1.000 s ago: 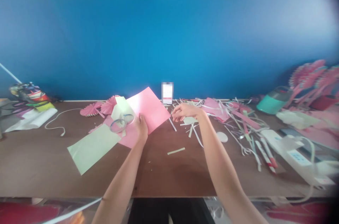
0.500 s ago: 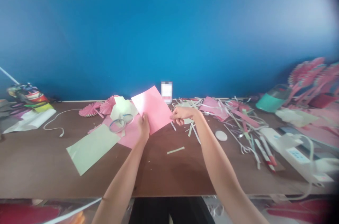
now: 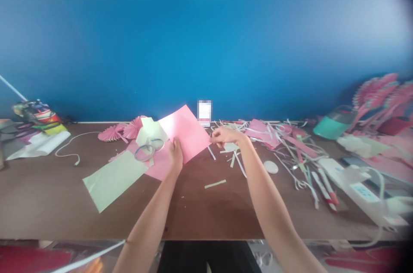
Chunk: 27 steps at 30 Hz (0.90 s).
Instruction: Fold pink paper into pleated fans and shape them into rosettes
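A pink sheet of paper (image 3: 192, 133) is raised above the table, tilted, with a bright shine on its upper left part. My left hand (image 3: 176, 154) grips its lower left edge, thumb on the front face. At the right corner of the sheet, my right hand (image 3: 224, 136) has its fingers pinched together on the paper. Below and left of my left hand lie another pink sheet (image 3: 158, 172), a pale green sheet (image 3: 114, 180) and a pair of scissors (image 3: 145, 152), whose blades I cannot make out.
Pink paper fans (image 3: 111, 133) lie at the back left. A phone (image 3: 204, 113) leans on the blue wall. Paper strips (image 3: 237, 161), a white disc (image 3: 270, 167), pens (image 3: 324, 191), a power strip (image 3: 358, 191) and a green container (image 3: 334, 124) occupy the right side.
My right hand has shifted very slightly at the paper's right corner. The pink sheet stays in nearly the same place, and the whole view has moved a little.
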Available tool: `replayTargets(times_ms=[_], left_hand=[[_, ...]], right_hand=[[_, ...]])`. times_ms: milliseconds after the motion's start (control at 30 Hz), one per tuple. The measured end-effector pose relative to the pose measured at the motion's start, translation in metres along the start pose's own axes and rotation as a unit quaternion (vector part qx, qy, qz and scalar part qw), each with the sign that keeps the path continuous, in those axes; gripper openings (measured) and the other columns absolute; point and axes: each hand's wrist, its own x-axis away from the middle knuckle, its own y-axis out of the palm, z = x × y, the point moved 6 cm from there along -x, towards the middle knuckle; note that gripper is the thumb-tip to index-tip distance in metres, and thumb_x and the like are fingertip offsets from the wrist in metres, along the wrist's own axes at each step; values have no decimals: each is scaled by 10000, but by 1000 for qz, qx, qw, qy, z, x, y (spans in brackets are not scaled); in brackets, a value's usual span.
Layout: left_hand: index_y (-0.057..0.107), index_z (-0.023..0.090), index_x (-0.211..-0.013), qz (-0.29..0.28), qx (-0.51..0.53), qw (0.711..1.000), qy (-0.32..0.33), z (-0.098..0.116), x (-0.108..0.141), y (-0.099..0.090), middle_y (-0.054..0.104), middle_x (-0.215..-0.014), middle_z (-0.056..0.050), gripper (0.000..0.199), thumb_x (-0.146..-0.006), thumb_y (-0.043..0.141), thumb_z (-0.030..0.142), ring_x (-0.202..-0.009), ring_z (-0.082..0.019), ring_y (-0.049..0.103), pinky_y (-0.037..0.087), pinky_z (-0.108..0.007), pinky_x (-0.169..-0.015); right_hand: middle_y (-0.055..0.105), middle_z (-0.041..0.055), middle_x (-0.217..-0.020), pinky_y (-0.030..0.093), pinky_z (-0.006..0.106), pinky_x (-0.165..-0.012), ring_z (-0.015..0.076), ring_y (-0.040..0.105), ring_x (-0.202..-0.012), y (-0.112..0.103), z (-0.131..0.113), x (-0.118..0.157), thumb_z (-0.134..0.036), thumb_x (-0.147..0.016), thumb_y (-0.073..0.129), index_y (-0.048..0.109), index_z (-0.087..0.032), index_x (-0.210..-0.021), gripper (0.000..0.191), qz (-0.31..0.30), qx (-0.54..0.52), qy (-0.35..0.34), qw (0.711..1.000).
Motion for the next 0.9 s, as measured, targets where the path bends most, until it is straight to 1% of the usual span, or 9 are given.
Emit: replayTargets(times_ms=[100, 200, 367, 467, 500, 567, 667, 767, 900], left_hand=[[527, 183, -759, 4, 12, 1000, -10, 0, 0, 0, 499, -687, -7, 376, -887, 451, 528, -679, -168, 506, 414, -299, -634], [537, 178, -743, -24, 32, 999, -8, 2, 2, 6, 501, -671, -7, 386, -869, 477, 537, -652, -158, 499, 411, -286, -605], [497, 176, -648, -122, 72, 990, -12, 4, 10, 20, 421, -571, 26, 415, -794, 569, 558, -553, -119, 419, 351, -248, -506], [562, 163, -778, -166, 89, 982, 21, 15, 15, 21, 522, -666, -3, 336, -819, 557, 496, -607, -127, 486, 397, -240, -542], [579, 164, -872, -150, 76, 985, 46, 21, 16, 17, 569, -748, -26, 309, -832, 547, 469, -654, -137, 522, 423, -247, -572], [552, 183, -1089, -63, 16, 991, 121, 34, 17, 3, 610, -982, -78, 345, -839, 551, 420, -802, -165, 577, 468, -279, -670], [513, 167, -1235, 15, -94, 955, 280, 59, 29, -6, 565, -1224, -156, 428, -857, 549, 363, -1138, -244, 528, 409, -387, -949], [569, 172, -1222, -16, -161, 901, 402, 74, 45, 5, 542, -1320, -169, 364, -890, 516, 314, -1300, -280, 426, 279, -428, -1068], [554, 235, -1281, -78, -209, 855, 468, 78, 60, 22, 559, -1347, -111, 372, -914, 508, 277, -1331, -261, 414, 218, -420, -1095]], right_hand=[[683, 35, -702, 464, 239, -595, 127, 611, -620, 0, 1, -2, -633, -711, 676, 610, -172, -730, 466, 8, -23, 13, 1000], [675, 43, -769, 467, 240, -608, 145, 616, -689, 3, -6, -9, -610, -728, 669, 603, -169, -764, 447, 37, -44, -19, 998], [610, 23, -703, 397, 240, -583, 158, 545, -693, -9, -9, -17, -623, -812, 519, 582, -149, -764, 480, 236, -62, -41, 969], [579, 23, -654, 369, 251, -592, 175, 526, -695, -18, -3, -12, -582, -845, 473, 598, -143, -795, 459, 277, -38, -28, 960], [578, 25, -653, 364, 254, -596, 178, 523, -697, -21, -2, -10, -562, -850, 471, 606, -145, -804, 441, 271, -26, -28, 962], [588, 26, -679, 360, 257, -606, 179, 519, -701, -27, -1, -4, -522, -853, 472, 622, -149, -821, 403, 245, 13, -35, 969], [613, 20, -760, 350, 250, -630, 161, 521, -699, -31, -10, 7, -466, -863, 468, 643, -154, -838, 358, 217, 84, -72, 970], [654, 33, -813, 338, 246, -643, 154, 545, -701, -26, -23, 15, -409, -873, 499, 669, -173, -823, 296, 204, 165, -80, 962], [685, 45, -812, 313, 248, -600, 140, 561, -640, -9, -39, 16, -242, -875, 501, 683, -201, -797, 202, 178, 253, -51, 949]])
